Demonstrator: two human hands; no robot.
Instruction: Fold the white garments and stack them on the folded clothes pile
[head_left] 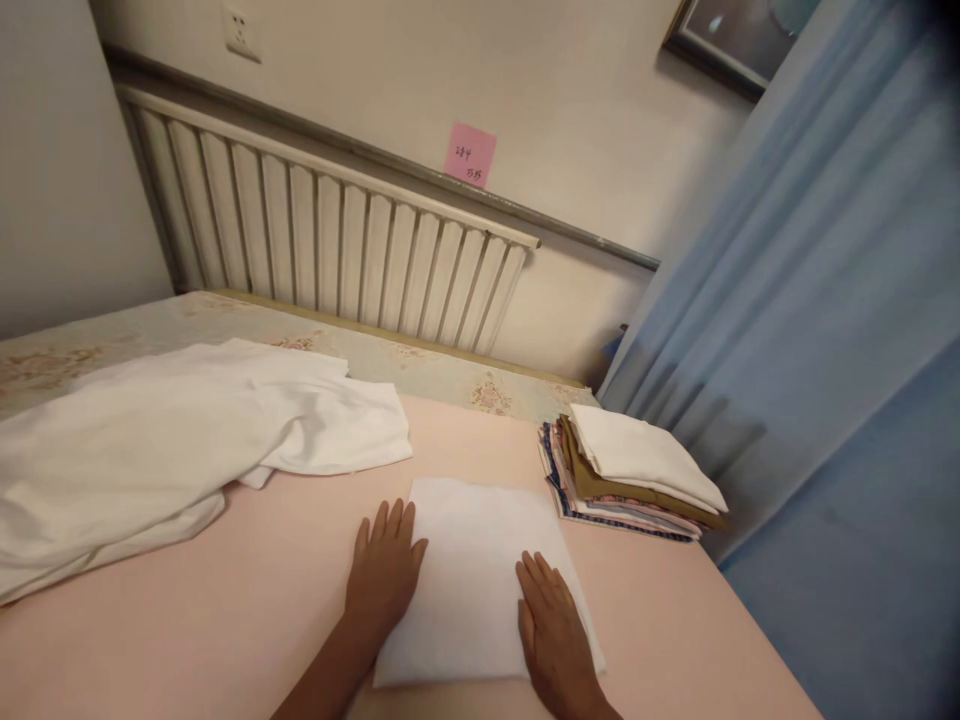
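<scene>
A white cloth (472,570), folded into a flat near-square, lies on the pink sheet right in front of me. At its left edge is my left hand (386,565), fingers stretched out and thumb touching the cloth's side. My right hand (551,625) rests flat on the cloth's right part, fingers extended, with nothing held. Beyond it to the right stands a stack of folded cloths (630,475), white on top with brown, pink and dark patterned layers below. Loose white fabric (187,440) spreads unfolded and rumpled on the left.
The pink sheet (262,620) covers the bed, with a floral mattress edge (491,393) at the back. Behind it a white radiator (330,240) runs along the wall. A pink note (470,155) is stuck above. A blue curtain (810,250) hangs on the right.
</scene>
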